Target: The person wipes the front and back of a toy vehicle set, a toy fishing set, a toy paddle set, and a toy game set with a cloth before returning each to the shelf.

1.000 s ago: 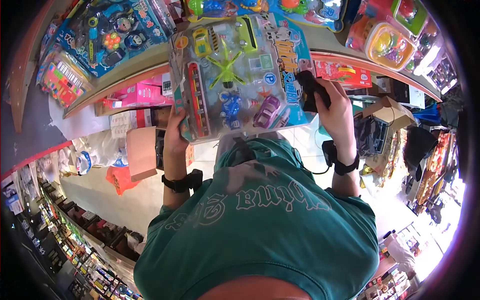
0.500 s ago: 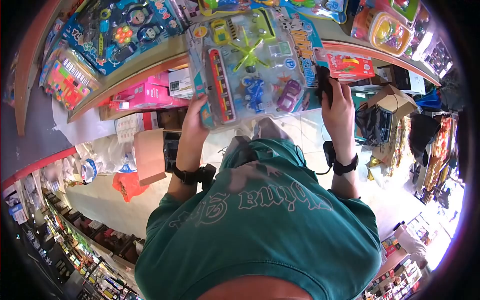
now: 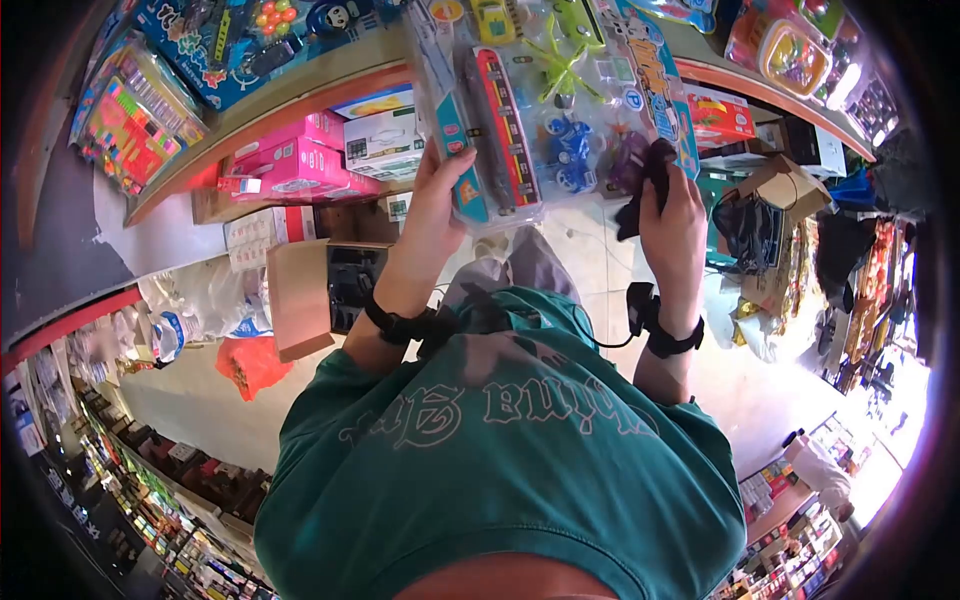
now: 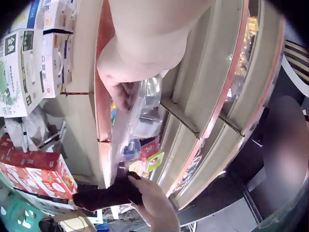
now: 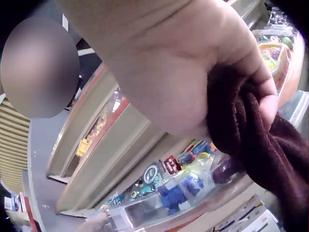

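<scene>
Left hand (image 3: 435,205) grips toy pack (image 3: 540,110); right hand (image 3: 675,215) presses cloth (image 3: 645,180) there.

One toy pack, one cloth, two hands.

From where I stand I count two bare hands, the left hand (image 3: 435,205) and the right hand (image 3: 672,215), each with one black wrist strap (image 3: 395,325). There is one toy blister pack (image 3: 655,70) and one dark cloth (image 3: 645,175). Inside the pack I make out one red bus (image 3: 503,130), one green helicopter (image 3: 563,62), one blue motorbike (image 3: 570,150), one purple car (image 3: 625,160) and one yellow car (image 3: 492,15). On the lower shelf there are two pink boxes (image 3: 295,160) and one red box (image 3: 720,115). Further down I see two brown cardboard boxes (image 3: 300,300) and one orange bag (image 3: 250,365).
</scene>
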`<state>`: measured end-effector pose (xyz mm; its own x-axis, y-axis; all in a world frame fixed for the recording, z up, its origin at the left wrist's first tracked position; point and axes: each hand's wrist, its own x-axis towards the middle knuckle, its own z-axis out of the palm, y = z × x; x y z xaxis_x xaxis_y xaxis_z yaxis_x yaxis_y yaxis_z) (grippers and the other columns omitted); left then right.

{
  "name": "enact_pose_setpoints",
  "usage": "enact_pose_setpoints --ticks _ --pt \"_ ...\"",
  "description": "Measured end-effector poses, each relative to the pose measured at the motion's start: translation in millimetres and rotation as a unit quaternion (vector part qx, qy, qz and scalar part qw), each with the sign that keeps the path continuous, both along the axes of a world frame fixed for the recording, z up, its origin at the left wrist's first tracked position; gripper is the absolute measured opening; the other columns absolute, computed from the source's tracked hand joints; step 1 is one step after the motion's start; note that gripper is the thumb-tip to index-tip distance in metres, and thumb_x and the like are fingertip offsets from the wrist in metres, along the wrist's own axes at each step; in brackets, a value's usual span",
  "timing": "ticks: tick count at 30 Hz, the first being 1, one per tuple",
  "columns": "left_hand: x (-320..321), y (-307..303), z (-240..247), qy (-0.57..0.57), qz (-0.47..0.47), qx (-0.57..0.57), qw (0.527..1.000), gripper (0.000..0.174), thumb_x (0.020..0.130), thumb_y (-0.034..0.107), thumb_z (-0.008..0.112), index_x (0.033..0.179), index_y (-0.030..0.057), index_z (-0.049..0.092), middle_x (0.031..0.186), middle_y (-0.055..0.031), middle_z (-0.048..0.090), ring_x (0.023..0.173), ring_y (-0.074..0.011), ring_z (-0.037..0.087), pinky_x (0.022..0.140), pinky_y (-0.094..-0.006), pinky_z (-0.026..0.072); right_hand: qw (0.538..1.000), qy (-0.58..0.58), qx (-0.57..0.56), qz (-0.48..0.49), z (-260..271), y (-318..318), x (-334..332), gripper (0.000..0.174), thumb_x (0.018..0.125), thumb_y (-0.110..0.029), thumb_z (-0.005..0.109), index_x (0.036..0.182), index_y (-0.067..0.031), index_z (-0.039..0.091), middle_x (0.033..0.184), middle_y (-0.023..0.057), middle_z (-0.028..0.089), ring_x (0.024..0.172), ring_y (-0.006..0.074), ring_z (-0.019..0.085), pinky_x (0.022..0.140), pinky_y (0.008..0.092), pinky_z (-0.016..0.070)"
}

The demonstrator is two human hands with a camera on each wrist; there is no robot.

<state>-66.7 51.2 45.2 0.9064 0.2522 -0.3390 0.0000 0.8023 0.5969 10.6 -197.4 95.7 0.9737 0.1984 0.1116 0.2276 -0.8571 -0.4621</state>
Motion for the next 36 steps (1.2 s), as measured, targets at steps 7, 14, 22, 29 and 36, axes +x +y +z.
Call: enact_pose_setpoints --ticks 7,14,22,29,36 --pt "-17.0 8.6 9.1 -0.027 0.015 0.047 0.998 0.046 0.087 0.003 0.06 0.129 0.0084 0.042 0.117 -0.0069 0.058 0.106 -0.0194 0.059 0.09 -0.0365 0.0501 0.984 -0.033 0.174 -0.003 18.6 -0.1 -30.7 0.029 0.085 -0.008 0.063 0.113 0.0011 0.058 0.101 0.0217 0.062 0.09 0.0387 0.061 0.078 0.0402 0.0493" --pt "-37.5 -8.5 20.3 -0.043 -0.028 0.107 0.993 0.053 0.085 -0.004 0.06 0.133 0.0096 0.04 0.115 -0.0043 0.058 0.104 -0.0161 0.058 0.09 -0.0323 0.0482 0.959 -0.042 0.236 0.151 47.3 45.6 -54.3 0.033 0.077 -0.001 0.067 0.109 -0.0013 0.061 0.098 0.0178 0.063 0.089 0.0375 0.062 0.078 0.0377 0.0504" --pt "-54.5 3.0 34.3 -0.109 -0.043 0.226 0.967 0.06 0.082 -0.006 0.063 0.135 0.0014 0.037 0.115 -0.0054 0.056 0.104 -0.012 0.055 0.089 -0.0279 0.0454 0.948 -0.033 0.243 0.202 49.3 64.3 -62.5 0.028 0.076 0.001 0.067 0.104 0.0008 0.063 0.099 0.0164 0.064 0.088 0.0345 0.064 0.077 0.0356 0.0511" --pt "-73.6 14.3 28.6 -0.072 -0.045 0.324 0.942 0.06 0.083 -0.003 0.064 0.136 0.0003 0.037 0.115 -0.0051 0.055 0.1 -0.0113 0.054 0.086 -0.0265 0.0455 0.944 0.017 0.127 0.303 55.8 60.8 -60.3 0.028 0.076 -0.002 0.068 0.104 -0.0005 0.064 0.098 0.0148 0.063 0.084 0.0313 0.065 0.072 0.0365 0.0514" --pt "-94.4 22.9 40.4 -0.03 -0.051 0.319 0.946 0.057 0.084 -0.001 0.064 0.135 -0.0007 0.039 0.117 -0.0062 0.055 0.102 -0.0117 0.054 0.087 -0.027 0.0443 0.877 0.304 0.321 0.188 59.1 30.4 -58.3 0.027 0.085 -0.001 0.063 0.112 -0.0039 0.062 0.09 0.0058 0.065 0.064 0.0109 0.066 0.054 0.0245 0.0519"
